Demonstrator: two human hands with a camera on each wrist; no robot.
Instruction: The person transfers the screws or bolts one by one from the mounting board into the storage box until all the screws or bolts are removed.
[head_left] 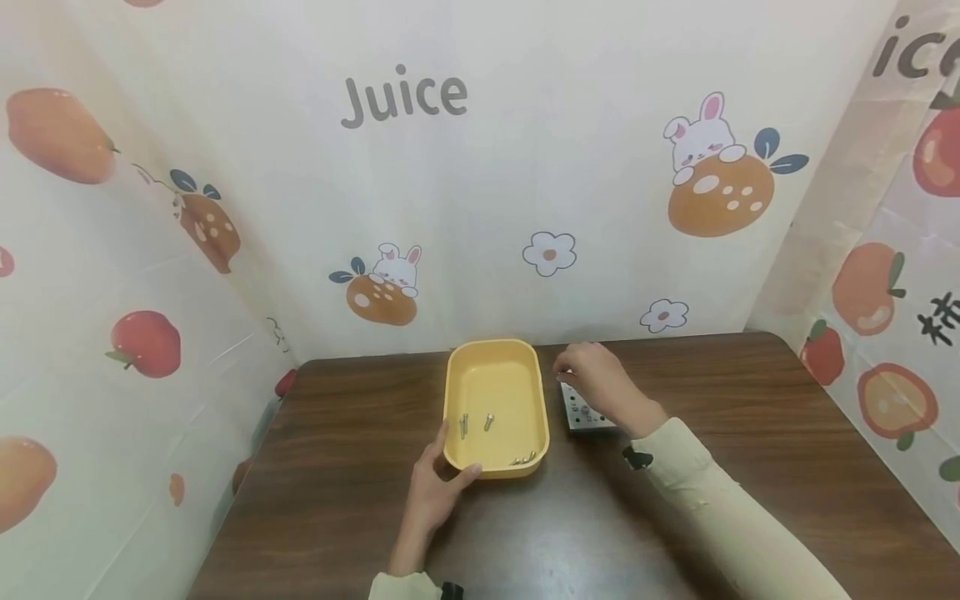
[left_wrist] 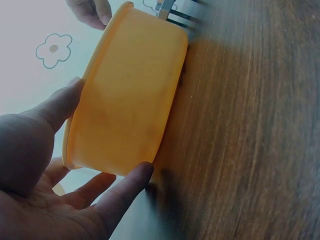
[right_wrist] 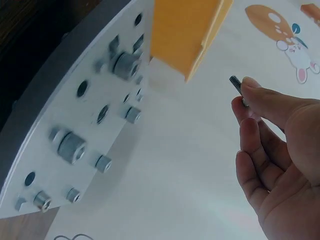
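At the near left corner of the yellow tray (head_left: 498, 472), my left hand (head_left: 433, 490) holds on with the thumb at the front rim and fingers along the left side. The left wrist view shows its fingertips (left_wrist: 145, 170) against the tray's outer wall. My right hand (head_left: 597, 382) pinches a small screw (right_wrist: 236, 84) between thumb and index finger, its threaded end sticking out. Below that hand is a metal plate (head_left: 591, 421) with holes and several socket-head screws standing in it. In the head view the hand hides part of the plate.
Loose screws (head_left: 489, 422) lie inside the tray, with several more along its front wall. The tray and plate stand side by side near the back of the brown wooden table (head_left: 352, 483). A printed curtain (head_left: 487, 183) hangs directly behind and at both sides.
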